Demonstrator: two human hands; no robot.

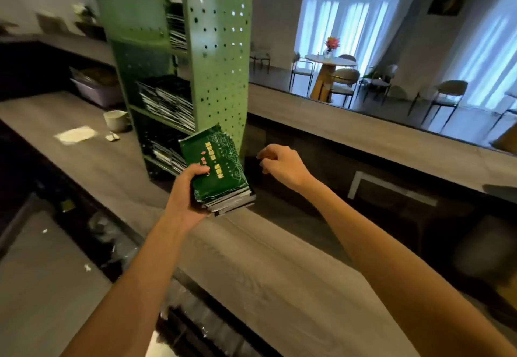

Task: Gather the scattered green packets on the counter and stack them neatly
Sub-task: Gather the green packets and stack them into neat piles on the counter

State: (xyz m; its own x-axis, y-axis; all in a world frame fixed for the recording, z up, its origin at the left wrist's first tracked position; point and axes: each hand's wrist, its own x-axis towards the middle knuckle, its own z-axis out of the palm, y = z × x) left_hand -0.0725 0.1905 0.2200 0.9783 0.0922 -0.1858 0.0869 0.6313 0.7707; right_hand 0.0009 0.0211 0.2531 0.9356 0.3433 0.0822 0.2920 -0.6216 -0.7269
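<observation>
Left hand: the left hand (pixel 187 189) clamps a thick stack of green packets (pixel 216 172), thumb on the top face and fingers wrapped under the near edge.

Right hand: the right hand (pixel 281 165) hangs just beside the stack with nothing in it — fingers loosely curled, not touching the packets.

Stack: held tilted above the counter (pixel 279 259), its lower end close to or resting on the surface; which of the two cannot be told. The layers look roughly aligned, with the bottom ends slightly stepped.

Surroundings: a green pegboard rack (pixel 218 57) stands just behind the stack, its shelves filled with dark packets. Further left on the counter sit a cup (pixel 116 120) and a pale scrap of paper (pixel 75 134).

Progress: gathering looks largely done — no loose green packets show on the visible counter, though the blurred far end cannot be ruled out.

Left to do: probably squaring the edges and setting the stack down flat.
</observation>
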